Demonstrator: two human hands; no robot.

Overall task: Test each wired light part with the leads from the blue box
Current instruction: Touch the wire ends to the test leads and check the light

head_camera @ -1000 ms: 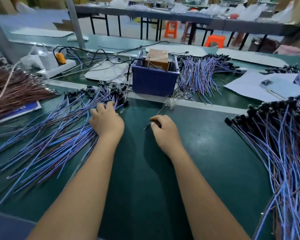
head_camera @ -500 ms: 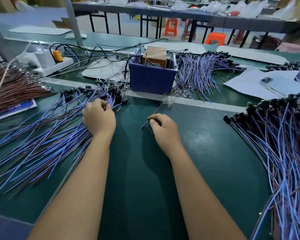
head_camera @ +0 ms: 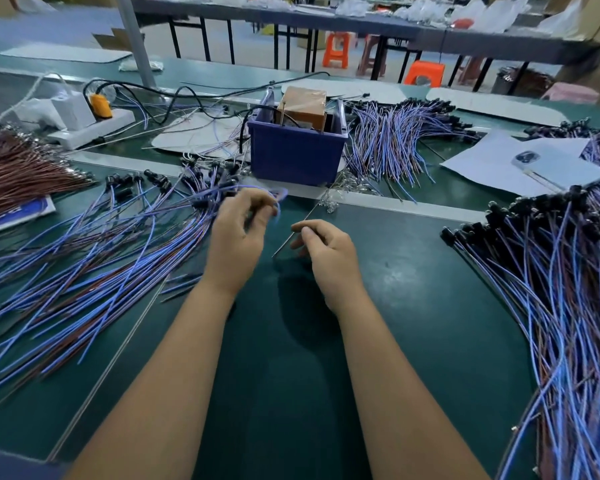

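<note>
One wired light part [head_camera: 257, 197], newly lifted from the left-edge pile [head_camera: 84, 258], pinched in left hand [head_camera: 236, 237], fingers curled. Right hand [head_camera: 326, 247] pinches thin test lead [head_camera: 293, 233] before blue box [head_camera: 295, 152], mid-table. Contact test judged imminent.

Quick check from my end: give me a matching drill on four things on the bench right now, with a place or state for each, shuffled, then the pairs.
Things:
1. blue box
2. left hand
3. right hand
4. brown wire bundle

Places or states:
A. pinches a thin metal lead
B. lies at the far left edge of the bench
C. holds a looped blue wire lifted off the pile
D. stands behind the hands with a brown block inside

Pairs: 1-D, 2-C, 3-A, 4-B
</note>
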